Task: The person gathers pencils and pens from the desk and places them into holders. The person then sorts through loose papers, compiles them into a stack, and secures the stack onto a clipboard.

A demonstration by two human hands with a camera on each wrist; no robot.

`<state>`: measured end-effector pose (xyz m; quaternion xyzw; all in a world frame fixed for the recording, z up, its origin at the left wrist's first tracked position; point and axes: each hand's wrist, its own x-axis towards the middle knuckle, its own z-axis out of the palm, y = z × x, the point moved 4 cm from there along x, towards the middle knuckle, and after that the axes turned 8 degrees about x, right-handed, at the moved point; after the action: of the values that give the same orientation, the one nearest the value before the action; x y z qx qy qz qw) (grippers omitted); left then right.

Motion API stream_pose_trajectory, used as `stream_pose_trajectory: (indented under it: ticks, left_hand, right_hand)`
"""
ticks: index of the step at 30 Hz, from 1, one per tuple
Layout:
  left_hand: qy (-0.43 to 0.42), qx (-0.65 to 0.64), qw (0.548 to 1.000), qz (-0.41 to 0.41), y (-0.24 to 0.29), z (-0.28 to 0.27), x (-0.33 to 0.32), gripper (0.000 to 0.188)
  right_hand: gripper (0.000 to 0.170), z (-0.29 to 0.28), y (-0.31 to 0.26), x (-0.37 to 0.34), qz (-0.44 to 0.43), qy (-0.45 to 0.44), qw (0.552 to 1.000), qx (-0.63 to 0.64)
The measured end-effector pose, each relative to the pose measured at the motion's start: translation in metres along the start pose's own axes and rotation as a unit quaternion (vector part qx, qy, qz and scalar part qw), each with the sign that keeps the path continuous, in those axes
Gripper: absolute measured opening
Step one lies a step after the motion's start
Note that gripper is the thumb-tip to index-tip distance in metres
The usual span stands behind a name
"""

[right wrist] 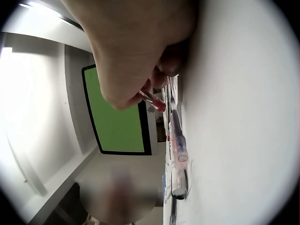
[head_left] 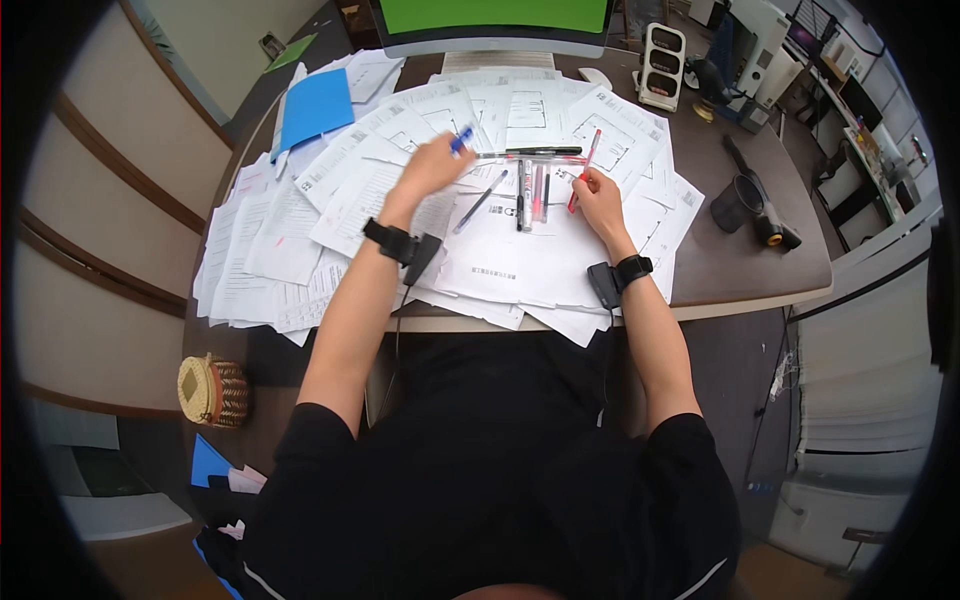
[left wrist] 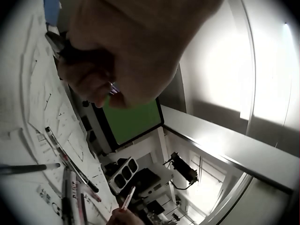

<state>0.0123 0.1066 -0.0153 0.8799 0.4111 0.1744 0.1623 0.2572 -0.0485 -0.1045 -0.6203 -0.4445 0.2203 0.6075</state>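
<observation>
My left hand (head_left: 432, 168) is raised over the papers at the left of the pens and grips a blue pen (head_left: 461, 139). In the left wrist view, the fingers curl round it. My right hand (head_left: 600, 203) pinches a red pen (head_left: 596, 143) that stands tilted; its red end (right wrist: 161, 107) shows below the fingers in the right wrist view. Between the hands, a white marker (head_left: 528, 195) lies beside several upright-laid pens (head_left: 545, 195). Above them a black pen (head_left: 545, 150) lies crosswise. A further pen (head_left: 480, 202) lies slanted under my left hand.
Overlapping printed sheets (head_left: 490, 262) cover most of the desk (head_left: 745, 255). A monitor (head_left: 495, 25) stands at the back, a white holder (head_left: 661, 66) to its right. At right is a black mesh cup (head_left: 737, 204), at left a blue folder (head_left: 317, 108). A woven basket (head_left: 213, 390) sits lower left.
</observation>
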Motion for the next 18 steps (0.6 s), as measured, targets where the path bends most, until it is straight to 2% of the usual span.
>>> stream_pose_trajectory:
  ticks: [2,4,5,8,10,11,12,13,14,15,16,18]
  left_hand:
    - [-0.113,0.095,0.989,-0.005,0.007,0.021,-0.013,0.046]
    - [-0.119,0.129,0.984,-0.010,0.008,0.039,-0.022,0.045]
    - [-0.118,0.126,0.985,-0.006,0.008,0.042,-0.019,0.045]
    - [-0.143,0.104,0.984,-0.013,0.006,0.055,-0.016,0.042]
    - [-0.025,0.030,0.999,0.007,0.008,0.045,-0.007,0.035]
    - [-0.013,-0.037,0.999,0.008,0.010,0.043,-0.006,0.028]
    - [-0.014,-0.035,0.999,0.007,0.014,0.044,-0.006,0.028]
    - [-0.040,-0.165,0.985,-0.021,0.024,0.040,-0.011,0.029]
    - [-0.063,-0.293,0.953,-0.049,0.032,0.042,-0.013,0.030]
    - [-0.083,-0.316,0.944,-0.056,0.036,0.049,-0.014,0.031]
    - [-0.081,-0.318,0.943,-0.056,0.034,0.060,-0.010,0.031]
    - [-0.082,-0.090,0.993,0.003,0.029,0.090,0.004,0.028]
  right_hand:
    - [0.018,0.004,-0.008,-0.004,0.010,0.003,0.999,0.032]
    - [0.024,0.001,0.000,0.001,0.009,-0.021,1.000,-0.022]
    - [0.034,0.001,-0.001,-0.001,0.001,0.012,1.000,0.008]
    - [0.033,0.001,-0.011,-0.006,-0.020,0.017,1.000,-0.013]
    - [0.033,0.001,-0.009,-0.004,-0.016,0.017,1.000,-0.006]
    - [0.033,0.000,-0.010,-0.004,-0.010,0.020,1.000,-0.021]
    - [0.033,0.000,-0.011,-0.005,-0.003,0.022,0.999,-0.036]
    - [0.033,0.002,-0.010,-0.006,-0.001,0.021,0.999,-0.035]
    - [0.033,0.002,-0.010,-0.006,-0.001,0.018,0.999,-0.033]
    - [0.033,0.001,-0.011,-0.006,-0.001,0.016,0.999,-0.030]
    - [0.033,0.001,-0.012,-0.006,-0.002,0.015,0.999,-0.033]
    - [0.034,0.001,-0.015,-0.007,0.001,0.015,1.000,-0.025]
